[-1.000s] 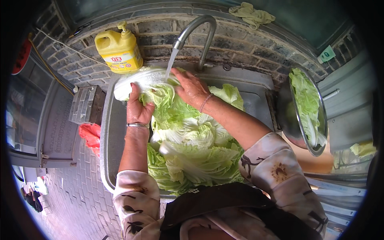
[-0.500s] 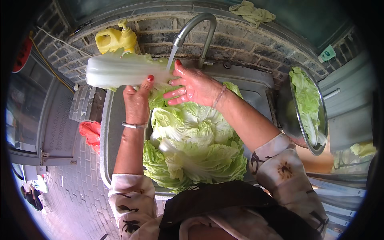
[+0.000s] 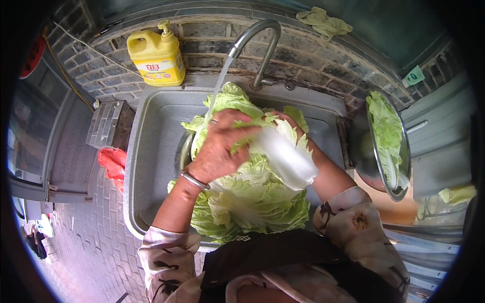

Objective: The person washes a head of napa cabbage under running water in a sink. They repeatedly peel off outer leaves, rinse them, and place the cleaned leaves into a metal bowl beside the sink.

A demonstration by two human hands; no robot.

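Over the sink I hold a napa cabbage leaf, its broad white stem slanting down to the right, somewhat blurred. My left hand is curled round the leaf's green part. Behind the leaf is my right hand, its fingers hidden. Below both hands lies a large heap of cabbage leaves, pale green and ruffled. A metal basin's rim shows at the heap's left side. Water runs from the curved faucet onto leaves just beyond my left hand.
A grey sink surrounds the heap. Behind it stand a yellow pump jug and a brick wall with a cloth on its ledge. To the right, a metal bowl holds more cabbage leaves. A red plastic bag lies left of the sink.
The leaf has moved from the far left down to the right, its stem now pointing rightward. My left hand has moved right; the right hand has gone from open beside the water to behind the leaf.
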